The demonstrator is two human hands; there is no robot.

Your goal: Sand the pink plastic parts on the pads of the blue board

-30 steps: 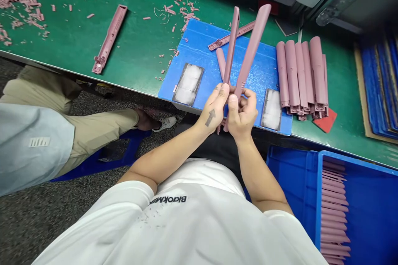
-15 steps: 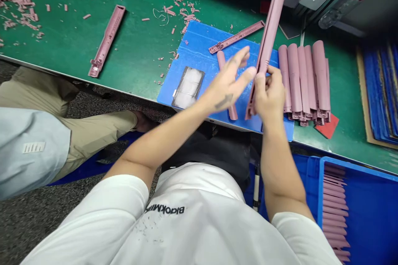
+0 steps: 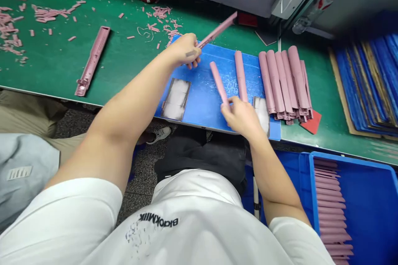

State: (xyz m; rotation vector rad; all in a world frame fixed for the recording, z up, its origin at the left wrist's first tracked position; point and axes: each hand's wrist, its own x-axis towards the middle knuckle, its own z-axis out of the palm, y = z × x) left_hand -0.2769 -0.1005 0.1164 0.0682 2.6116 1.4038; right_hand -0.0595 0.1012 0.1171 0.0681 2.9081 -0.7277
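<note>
My left hand (image 3: 185,51) is shut on a thin pink plastic strip (image 3: 217,30), which slants up and right above the blue mat (image 3: 202,95). My right hand (image 3: 241,118) is open, its fingertips at the lower ends of two long pink plastic shells. One shell (image 3: 219,82) lies slanted on the mat, and the other (image 3: 241,75) lies nearly straight beside it. I cannot tell whether my fingers press on either shell. A stack of similar pink shells (image 3: 284,83) lies to the right of the mat.
Two grey-white foam pads (image 3: 175,99) (image 3: 261,115) lie on the mat. A pink molded strip (image 3: 92,61) and pink scraps (image 3: 46,13) lie on the green bench (image 3: 56,70). Below right stands a blue crate (image 3: 351,203) of pink pieces. A co-worker's sleeve (image 3: 21,174) shows at lower left.
My left hand has moved up and left and now holds the thin strip, earlier on the mat. My right hand no longer holds the long shell, and a shell now lies on the mat.
</note>
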